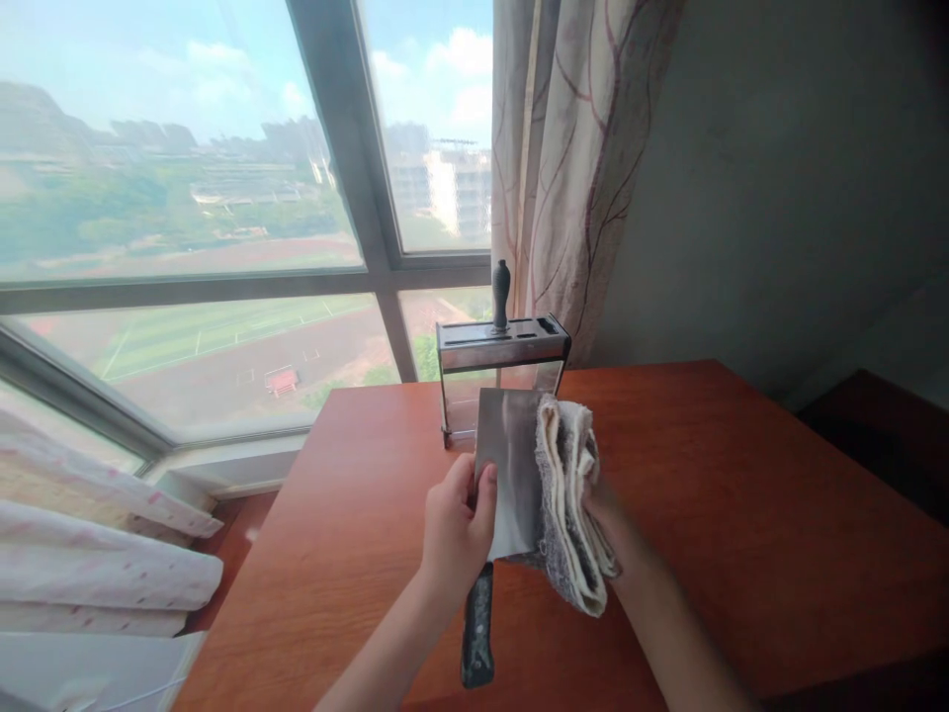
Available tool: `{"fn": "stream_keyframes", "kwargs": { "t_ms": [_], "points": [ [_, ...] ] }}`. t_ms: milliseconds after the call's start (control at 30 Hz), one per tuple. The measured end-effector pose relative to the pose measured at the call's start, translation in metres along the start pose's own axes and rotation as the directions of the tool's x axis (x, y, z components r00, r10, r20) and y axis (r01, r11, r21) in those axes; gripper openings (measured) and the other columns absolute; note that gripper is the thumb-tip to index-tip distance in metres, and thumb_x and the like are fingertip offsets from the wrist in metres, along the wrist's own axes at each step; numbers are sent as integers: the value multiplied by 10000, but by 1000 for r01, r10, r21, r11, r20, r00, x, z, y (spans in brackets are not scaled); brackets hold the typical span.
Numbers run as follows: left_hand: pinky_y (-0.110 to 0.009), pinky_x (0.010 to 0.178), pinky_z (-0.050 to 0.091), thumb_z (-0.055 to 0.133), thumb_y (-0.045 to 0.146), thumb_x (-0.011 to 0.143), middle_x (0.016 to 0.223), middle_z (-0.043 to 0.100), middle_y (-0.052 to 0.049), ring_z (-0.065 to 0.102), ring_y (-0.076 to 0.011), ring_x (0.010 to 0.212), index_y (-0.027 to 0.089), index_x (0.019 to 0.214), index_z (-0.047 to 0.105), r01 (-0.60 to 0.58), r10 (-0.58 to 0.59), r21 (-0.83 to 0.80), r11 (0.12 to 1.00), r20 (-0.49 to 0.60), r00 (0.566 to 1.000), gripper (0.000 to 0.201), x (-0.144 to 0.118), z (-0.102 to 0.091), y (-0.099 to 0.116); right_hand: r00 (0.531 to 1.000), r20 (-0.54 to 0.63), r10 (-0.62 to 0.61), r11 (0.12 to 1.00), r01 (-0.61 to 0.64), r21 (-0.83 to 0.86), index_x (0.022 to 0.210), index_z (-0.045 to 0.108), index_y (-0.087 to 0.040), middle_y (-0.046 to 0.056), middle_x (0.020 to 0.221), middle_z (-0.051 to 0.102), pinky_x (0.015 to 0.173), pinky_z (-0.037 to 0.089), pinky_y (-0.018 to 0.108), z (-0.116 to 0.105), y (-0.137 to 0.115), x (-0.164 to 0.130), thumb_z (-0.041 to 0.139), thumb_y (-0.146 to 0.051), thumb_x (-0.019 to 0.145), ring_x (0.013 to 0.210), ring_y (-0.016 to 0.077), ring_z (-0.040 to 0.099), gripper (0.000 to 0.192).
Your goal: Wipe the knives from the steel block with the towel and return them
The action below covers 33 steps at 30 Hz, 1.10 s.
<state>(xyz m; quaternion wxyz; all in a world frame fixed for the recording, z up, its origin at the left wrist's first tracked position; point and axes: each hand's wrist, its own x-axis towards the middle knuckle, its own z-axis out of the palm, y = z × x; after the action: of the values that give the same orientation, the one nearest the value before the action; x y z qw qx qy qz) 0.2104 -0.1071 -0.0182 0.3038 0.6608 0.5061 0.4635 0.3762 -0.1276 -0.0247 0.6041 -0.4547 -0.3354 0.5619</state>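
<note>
The wooden table (pixel 727 494) carries everything I am working over, and it runs out to an edge close beneath my forearms. At its far side, by the window and curtain (pixel 570 148), stands the steel knife rack (pixel 500 371).

Rack contents: one dark-handled tool (pixel 502 294) stands upright in a middle slot. The other slots look vacant from here, though I cannot see down into them.

The cleaver (pixel 508 470) is above the table in front of the rack, blade up and handle hanging down.

My left hand (pixel 456 529) is closed on the lower blade just above the handle, thumb pressed to the flat. My right hand (pixel 604 514) is mostly hidden behind the folded grey cloth (pixel 570 504); it seems wrapped around the cloth, which lies against the blade's right side.

Risks, as I judge them:
- I grip bare steel, not the handle. A damp blade could slide through and cut my palm.
- Cloth pressure along the edge could slice through to my right fingers.
- A drop would strike the table or my legs.
</note>
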Motion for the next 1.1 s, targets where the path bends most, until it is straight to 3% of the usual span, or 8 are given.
{"fn": "stream_keyframes", "kwargs": {
  "t_ms": [100,233,367,500,733,900,1100],
  "points": [
    [-238,479,225,470,331,912,540,332,70,319,-107,483,225,658,388,-30,29,21,999,28,999,287,-2,2,5,990,126,62,991,-76,108,1001,677,-250,36,947,757,746,564,368,13,1,1,775,-465,692,832,261,716,388],
    [-228,494,255,466,276,913,562,414,59,374,-108,492,226,676,392,-74,73,74,995,28,997,254,-4,3,6,999,32,10,999,-11,43,1041,666,-216,45,999,749,803,549,362,23,2,3,776,-410,717,906,256,700,393],
    [-222,510,272,449,271,928,576,406,59,382,-110,502,230,707,391,-97,89,123,988,65,994,232,-7,4,1,997,-73,-33,999,30,-45,1044,670,-189,65,1047,742,860,526,389,23,2,6,785,-418,703,972,277,683,427],
    [-224,513,269,446,257,927,585,401,57,377,-112,509,235,708,364,-106,96,109,988,90,991,235,-8,4,0,992,-74,-100,992,94,-81,1052,676,-187,63,1083,735,926,498,389,22,-4,15,779,-418,712,1037,279,663,423],
    [-231,506,263,426,278,935,570,365,60,369,-120,502,240,709,358,-115,97,88,990,185,978,239,-11,2,4,985,-100,-141,990,138,-41,1040,690,-189,67,1072,739,899,524,404,17,-29,29,813,-428,652,1041,306,664,472],
    [-230,498,257,448,273,926,562,353,60,348,-112,497,229,701,409,-110,100,71,991,127,987,232,-12,3,6,985,-118,-124,992,120,-44,1017,696,-190,72,1076,737,879,538,414,13,-31,28,808,-448,641,1054,324,660,470],
    [-226,482,251,478,295,912,558,353,63,325,-104,498,216,665,431,-60,60,17,998,-1,998,263,-7,2,6,994,-86,-74,997,74,-3,990,706,-198,54,1004,754,880,540,400,23,-10,11,804,-423,661,957,285,697,411]
  ]
}}
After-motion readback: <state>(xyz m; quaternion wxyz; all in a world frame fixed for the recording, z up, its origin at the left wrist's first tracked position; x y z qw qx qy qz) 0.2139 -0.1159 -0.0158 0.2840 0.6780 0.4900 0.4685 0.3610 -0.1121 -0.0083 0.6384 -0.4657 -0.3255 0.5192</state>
